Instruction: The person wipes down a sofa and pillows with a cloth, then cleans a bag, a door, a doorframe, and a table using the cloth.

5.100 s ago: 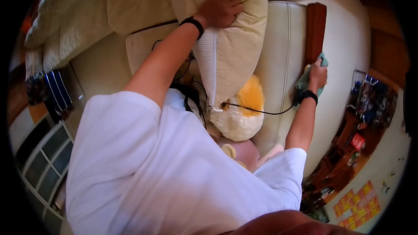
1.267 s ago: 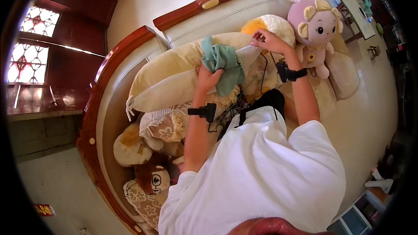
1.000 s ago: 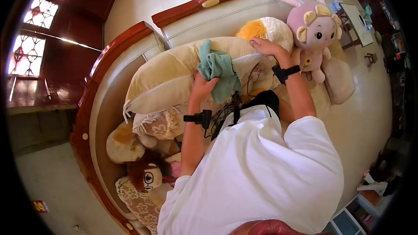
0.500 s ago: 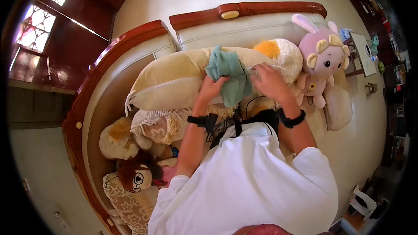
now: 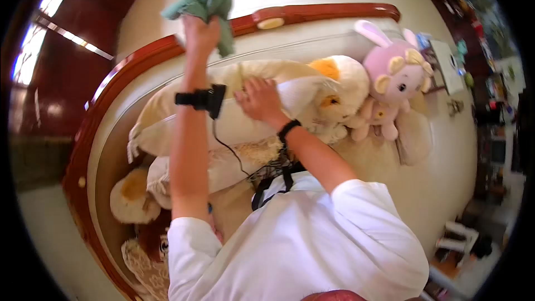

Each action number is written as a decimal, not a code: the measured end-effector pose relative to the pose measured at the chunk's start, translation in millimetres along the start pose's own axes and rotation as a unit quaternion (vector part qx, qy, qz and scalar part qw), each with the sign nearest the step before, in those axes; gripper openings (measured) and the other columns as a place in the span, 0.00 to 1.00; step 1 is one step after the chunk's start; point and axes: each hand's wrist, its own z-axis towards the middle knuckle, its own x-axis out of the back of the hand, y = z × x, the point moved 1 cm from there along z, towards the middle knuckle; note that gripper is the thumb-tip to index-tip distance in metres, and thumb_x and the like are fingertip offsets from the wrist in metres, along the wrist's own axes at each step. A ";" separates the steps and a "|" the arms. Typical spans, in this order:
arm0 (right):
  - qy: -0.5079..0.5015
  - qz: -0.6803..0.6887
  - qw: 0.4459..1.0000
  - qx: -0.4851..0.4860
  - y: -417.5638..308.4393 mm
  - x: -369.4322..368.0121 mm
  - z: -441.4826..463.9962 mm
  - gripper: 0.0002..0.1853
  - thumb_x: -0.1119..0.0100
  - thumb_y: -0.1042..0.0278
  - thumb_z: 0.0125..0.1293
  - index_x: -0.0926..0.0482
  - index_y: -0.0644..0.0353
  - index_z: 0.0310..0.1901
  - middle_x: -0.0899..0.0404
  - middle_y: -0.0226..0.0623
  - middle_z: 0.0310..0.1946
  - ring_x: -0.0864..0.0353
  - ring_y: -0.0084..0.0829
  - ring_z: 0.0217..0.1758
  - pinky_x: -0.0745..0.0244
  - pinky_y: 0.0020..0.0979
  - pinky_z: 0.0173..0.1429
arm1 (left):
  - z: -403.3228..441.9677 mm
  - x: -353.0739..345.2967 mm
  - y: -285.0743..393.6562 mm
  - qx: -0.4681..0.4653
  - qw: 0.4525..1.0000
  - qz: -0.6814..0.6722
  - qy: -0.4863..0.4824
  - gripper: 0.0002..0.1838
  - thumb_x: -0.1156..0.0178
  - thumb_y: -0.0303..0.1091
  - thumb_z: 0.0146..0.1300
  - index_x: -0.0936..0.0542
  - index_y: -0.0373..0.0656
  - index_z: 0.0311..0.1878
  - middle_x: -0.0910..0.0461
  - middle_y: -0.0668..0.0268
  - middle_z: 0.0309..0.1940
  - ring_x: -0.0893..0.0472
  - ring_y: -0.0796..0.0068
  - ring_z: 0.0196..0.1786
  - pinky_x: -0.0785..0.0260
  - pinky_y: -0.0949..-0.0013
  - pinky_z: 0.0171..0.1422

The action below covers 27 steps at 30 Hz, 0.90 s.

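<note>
My left hand (image 5: 202, 34) is raised over the sofa's wooden back rail (image 5: 329, 12), its fingers closed on a green cloth (image 5: 216, 1) whose folds stick out above and below the fist. My right hand (image 5: 260, 99) lies on the large cream cushion (image 5: 228, 125) with its fingers spread. Just right of the cushion sits a white and orange plush toy (image 5: 348, 86), and beside it a pink rabbit doll (image 5: 398, 75). A black band with a cable is on my left wrist; a black band circles the right.
Below the cushion are a fringed cushion (image 5: 189, 175), a round plush (image 5: 131, 198) and a doll with glasses (image 5: 153, 237), partly hidden by my left arm. A patterned cushion (image 5: 142, 265) lies at lower left. A small table (image 5: 447, 67) stands at the right, a dark red door at upper left.
My left hand has carried the green cloth up and left, off the cushion to the back rail. My right hand has shifted left along the cushion and now lies flat.
</note>
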 end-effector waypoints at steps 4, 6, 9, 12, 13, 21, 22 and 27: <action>0.012 0.022 1.000 -0.019 19.3 -18.7 15.3 0.23 0.57 0.46 0.69 0.23 0.59 0.43 0.24 0.40 0.44 0.28 0.38 0.53 0.40 0.43 0.57 | 32.0 -56.3 -20.2 -0.046 0.975 0.192 -0.098 0.29 0.44 0.36 0.55 0.33 0.34 0.60 0.28 0.42 0.54 0.28 0.41 0.58 0.37 0.43 0.62; 0.032 0.009 0.999 -0.032 32.8 -28.1 13.4 0.21 0.56 0.47 0.69 0.24 0.59 0.41 0.25 0.40 0.42 0.28 0.39 0.51 0.40 0.43 0.56 | 42.4 -90.8 -62.8 -0.021 0.960 0.233 -0.152 0.34 0.45 0.34 0.54 0.38 0.36 0.67 0.29 0.44 0.57 0.30 0.43 0.61 0.41 0.43 0.65; 0.033 0.078 0.996 -0.030 47.7 -41.7 13.8 0.13 0.51 0.56 0.64 0.28 0.58 0.37 0.30 0.40 0.34 0.30 0.42 0.40 0.41 0.43 0.50 | 37.0 -128.4 -136.8 0.026 0.918 0.286 -0.273 0.41 0.45 0.30 0.53 0.45 0.39 0.74 0.38 0.48 0.66 0.36 0.45 0.67 0.49 0.45 0.70; -0.001 0.067 0.998 -0.021 64.6 -61.9 24.2 0.10 0.49 0.60 0.61 0.27 0.57 0.36 0.31 0.40 0.36 0.31 0.42 0.45 0.41 0.43 0.52 | 22.4 -151.9 -186.5 -0.006 0.919 0.300 -0.255 0.38 0.47 0.28 0.55 0.42 0.49 0.73 0.48 0.52 0.72 0.40 0.40 0.70 0.47 0.43 0.71; -0.012 0.076 0.997 -0.013 69.0 -70.0 29.0 0.10 0.49 0.60 0.61 0.27 0.57 0.36 0.31 0.40 0.36 0.31 0.42 0.45 0.41 0.43 0.52 | 26.0 -149.7 -175.2 0.010 0.918 0.305 -0.252 0.38 0.47 0.28 0.55 0.42 0.49 0.73 0.48 0.52 0.72 0.40 0.40 0.70 0.47 0.43 0.71; -0.003 0.111 0.993 -0.035 87.9 -97.2 48.7 0.09 0.48 0.62 0.57 0.29 0.57 0.36 0.30 0.42 0.36 0.31 0.44 0.45 0.40 0.46 0.50 | 98.3 -104.1 -131.4 0.157 0.888 0.312 -0.300 0.27 0.45 0.31 0.56 0.29 0.44 0.62 0.32 0.52 0.64 0.25 0.47 0.59 0.32 0.49 0.63; 0.001 0.119 0.992 -0.029 88.9 -95.1 51.3 0.09 0.48 0.62 0.57 0.29 0.57 0.36 0.30 0.42 0.36 0.31 0.44 0.45 0.40 0.46 0.50 | 132.2 -97.6 -174.2 0.149 0.881 0.302 -0.332 0.24 0.45 0.32 0.56 0.26 0.42 0.58 0.27 0.53 0.57 0.22 0.49 0.54 0.30 0.52 0.60; -0.023 0.097 0.994 -0.043 93.2 -106.9 46.9 0.09 0.48 0.62 0.58 0.29 0.56 0.37 0.30 0.41 0.37 0.31 0.43 0.45 0.41 0.46 0.49 | 171.7 76.4 -114.5 0.200 0.958 -0.117 -0.170 0.23 0.45 0.44 0.63 0.24 0.42 0.57 0.20 0.63 0.47 0.22 0.64 0.52 0.28 0.59 0.52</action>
